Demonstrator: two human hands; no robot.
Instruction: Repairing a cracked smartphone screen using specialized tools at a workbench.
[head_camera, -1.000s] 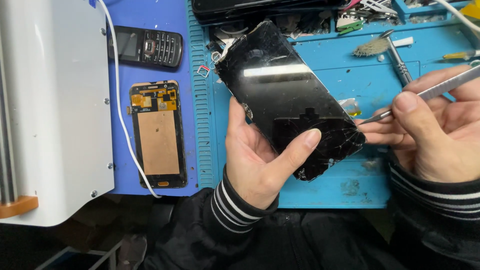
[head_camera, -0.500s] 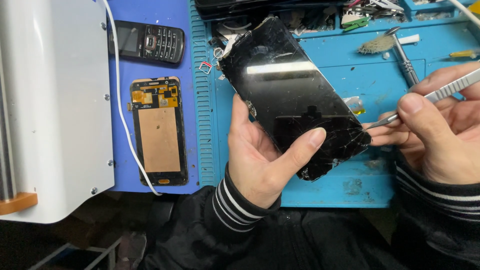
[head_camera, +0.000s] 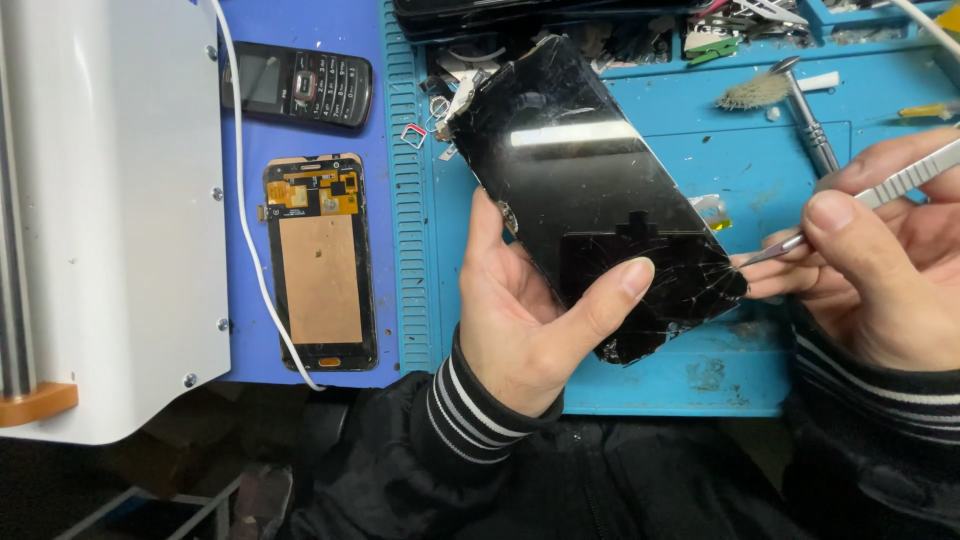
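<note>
Cracked black phone screen (head_camera: 590, 200) sits tilted in the left hand (head_camera: 530, 320), thumb pressed across its shattered lower end. Just right of it, the right hand (head_camera: 880, 270) pinches metal tweezers (head_camera: 870, 200), tip touching the screen's edge. Left of the holding hand lies a disassembled display panel (head_camera: 320, 262) on the blue mat (head_camera: 320, 130).

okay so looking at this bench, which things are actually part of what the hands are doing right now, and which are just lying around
In use:
- cracked black screen, held in the left hand
- metal tweezers, held in the right hand, tip at the screen's cracked corner

Lying about:
- keypad phone
- display panel lying back side up
- white cable
- brush
- white machine
</note>
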